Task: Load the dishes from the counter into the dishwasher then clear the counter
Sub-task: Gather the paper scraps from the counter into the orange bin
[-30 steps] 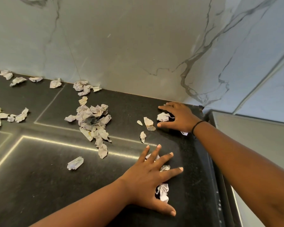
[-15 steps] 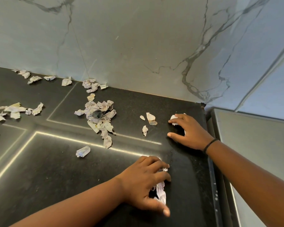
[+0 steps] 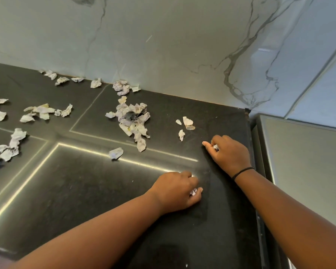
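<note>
Crumpled paper scraps litter the black counter (image 3: 81,191). My left hand (image 3: 176,191) lies near the counter's middle right, fingers curled round a paper wad (image 3: 193,191) that peeks out at the fingertips. My right hand (image 3: 229,152) sits farther back by the right edge, gripping another paper scrap (image 3: 216,147) with only a bit showing. Three small scraps (image 3: 187,122) lie just beyond my right hand. A bigger pile of scraps (image 3: 133,120) sits in the middle, and a single scrap (image 3: 115,153) lies nearer.
More scraps lie along the marble wall (image 3: 163,45), such as the cluster (image 3: 122,87), and across the left side (image 3: 41,111). A grey appliance top (image 3: 308,162) adjoins the counter on the right. Thin lit seams cross the counter.
Both hands went from spread flat over scraps to curled fists holding them. My right hand drew back toward me from the far corner; the camera shifted right.
</note>
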`<action>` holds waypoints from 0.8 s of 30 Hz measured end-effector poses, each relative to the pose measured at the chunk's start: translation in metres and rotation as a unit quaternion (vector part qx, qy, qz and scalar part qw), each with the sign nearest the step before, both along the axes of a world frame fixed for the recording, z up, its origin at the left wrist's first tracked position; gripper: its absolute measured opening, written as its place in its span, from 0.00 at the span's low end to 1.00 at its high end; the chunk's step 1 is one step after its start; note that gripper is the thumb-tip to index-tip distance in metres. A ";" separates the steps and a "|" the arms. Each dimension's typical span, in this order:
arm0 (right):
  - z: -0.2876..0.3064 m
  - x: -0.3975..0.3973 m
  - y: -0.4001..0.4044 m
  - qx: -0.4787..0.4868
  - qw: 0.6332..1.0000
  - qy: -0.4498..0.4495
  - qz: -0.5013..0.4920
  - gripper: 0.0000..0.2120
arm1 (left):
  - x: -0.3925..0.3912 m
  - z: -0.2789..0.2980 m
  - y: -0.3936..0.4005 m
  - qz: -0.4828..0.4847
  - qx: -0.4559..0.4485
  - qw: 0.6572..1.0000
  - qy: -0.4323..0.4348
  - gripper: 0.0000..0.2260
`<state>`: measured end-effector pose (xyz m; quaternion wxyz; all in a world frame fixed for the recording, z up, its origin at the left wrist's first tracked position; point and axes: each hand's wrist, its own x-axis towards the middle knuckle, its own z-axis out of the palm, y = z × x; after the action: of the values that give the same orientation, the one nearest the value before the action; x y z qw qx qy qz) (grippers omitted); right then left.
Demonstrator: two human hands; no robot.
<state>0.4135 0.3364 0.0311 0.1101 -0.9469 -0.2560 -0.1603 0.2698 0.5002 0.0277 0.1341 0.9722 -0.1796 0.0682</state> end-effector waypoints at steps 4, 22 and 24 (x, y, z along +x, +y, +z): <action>-0.004 -0.052 0.015 -0.012 0.999 -0.013 0.039 0.16 | -0.027 0.002 0.010 0.035 -0.010 0.999 0.025 0.19; 0.002 -0.421 0.207 0.226 0.899 0.321 0.195 0.19 | -0.374 -0.025 0.174 0.450 -0.543 0.704 0.082 0.08; -0.029 -0.448 0.228 0.239 0.835 0.475 0.142 0.18 | -0.404 -0.063 0.190 0.538 -0.616 0.548 0.176 0.07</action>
<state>-0.0346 0.5648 0.0024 0.4623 -0.8043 -0.2576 0.2702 -0.1339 0.6903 -0.0352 0.6671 0.5585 0.4906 0.0490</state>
